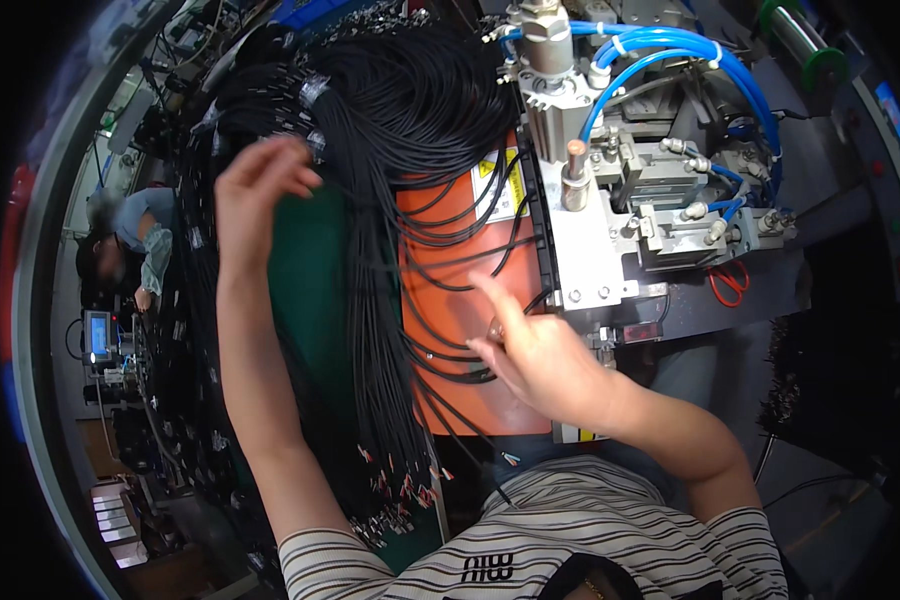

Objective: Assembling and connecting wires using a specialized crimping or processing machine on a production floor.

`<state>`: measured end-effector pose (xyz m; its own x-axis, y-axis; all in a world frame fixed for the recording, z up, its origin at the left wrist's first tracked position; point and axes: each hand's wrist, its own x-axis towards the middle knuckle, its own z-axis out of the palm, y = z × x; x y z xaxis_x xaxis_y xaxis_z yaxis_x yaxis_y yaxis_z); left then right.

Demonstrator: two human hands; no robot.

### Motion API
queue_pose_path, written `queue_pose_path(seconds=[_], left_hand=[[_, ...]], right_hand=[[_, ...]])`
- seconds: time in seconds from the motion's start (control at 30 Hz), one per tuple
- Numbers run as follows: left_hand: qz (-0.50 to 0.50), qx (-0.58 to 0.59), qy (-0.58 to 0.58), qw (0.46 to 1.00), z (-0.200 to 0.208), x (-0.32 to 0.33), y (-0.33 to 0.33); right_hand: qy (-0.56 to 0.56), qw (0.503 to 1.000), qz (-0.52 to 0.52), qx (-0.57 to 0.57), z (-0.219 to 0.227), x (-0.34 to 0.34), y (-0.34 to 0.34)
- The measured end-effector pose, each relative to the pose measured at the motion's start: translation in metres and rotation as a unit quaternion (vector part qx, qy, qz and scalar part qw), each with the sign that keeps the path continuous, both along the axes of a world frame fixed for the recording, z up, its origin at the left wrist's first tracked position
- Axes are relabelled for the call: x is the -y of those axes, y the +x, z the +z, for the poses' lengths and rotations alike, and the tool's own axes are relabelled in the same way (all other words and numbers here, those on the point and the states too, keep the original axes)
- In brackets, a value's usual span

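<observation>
Two bare hands work around a long spread of black cables (372,300), which runs from a heaped mass at the top of the bench (305,265) down to stripped, coloured wire ends (406,490) near the person's lap. The left hand (258,195) is raised beside the upper cables, its fingers bent and blurred; whether they are closed on a strand cannot be told. The right hand (555,368) is over the orange panel (485,405), forefinger and thumb apart, with no cable seen pinched between them.

Several cables curve across that panel toward the dark strip along the machine's metal plate (585,262). Good handling here would likely mean separating one strand at a time, gripping its jacket rather than the bare ends, and easing it free without dragging neighbours. The loose loops could snag under the right wrist, so a high, light approach seems wise, with fingers clear of the plate's edge.
</observation>
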<state>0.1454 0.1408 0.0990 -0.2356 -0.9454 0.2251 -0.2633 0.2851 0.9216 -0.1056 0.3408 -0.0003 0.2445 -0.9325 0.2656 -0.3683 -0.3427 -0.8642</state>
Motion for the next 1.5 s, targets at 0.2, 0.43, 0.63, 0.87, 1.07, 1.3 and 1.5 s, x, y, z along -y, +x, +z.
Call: queue_pose_path(seconds=[0.2, 0.43, 0.63, 0.87, 1.07, 1.3, 1.5], left_hand=[[0.077, -0.268, 0.011, 0.96, -0.022, 0.116, -0.036], [-0.016, 0.571, -0.273, 0.774, -0.072, 0.126, -0.178], [-0.164, 0.463, -0.264, 0.83, -0.08, 0.149, -0.118], [-0.086, 0.21, -0.237, 0.945, -0.034, -0.035, -0.093], [-0.376, 0.296, -0.16, 0.863, -0.016, -0.176, -0.093], [-0.299, 0.206, -0.286, 0.887, -0.083, -0.192, -0.113], [-0.258, 0.182, -0.295, 0.902, -0.089, -0.184, -0.13]], right_hand=[[-0.041, 0.997, 0.049, -0.033, -0.007, -0.004, 0.005], [-0.018, 0.996, 0.077, -0.036, -0.003, 0.0, -0.001], [-0.04, 0.995, 0.086, 0.023, -0.006, -0.005, 0.005], [-0.037, 0.989, 0.072, 0.122, 0.0, -0.032, -0.012], [-0.111, 0.978, -0.061, 0.166, -0.002, -0.066, -0.033], [-0.14, 0.982, -0.031, 0.123, -0.011, -0.086, -0.042], [0.181, 0.9, -0.117, 0.379, -0.003, -0.081, -0.068]])
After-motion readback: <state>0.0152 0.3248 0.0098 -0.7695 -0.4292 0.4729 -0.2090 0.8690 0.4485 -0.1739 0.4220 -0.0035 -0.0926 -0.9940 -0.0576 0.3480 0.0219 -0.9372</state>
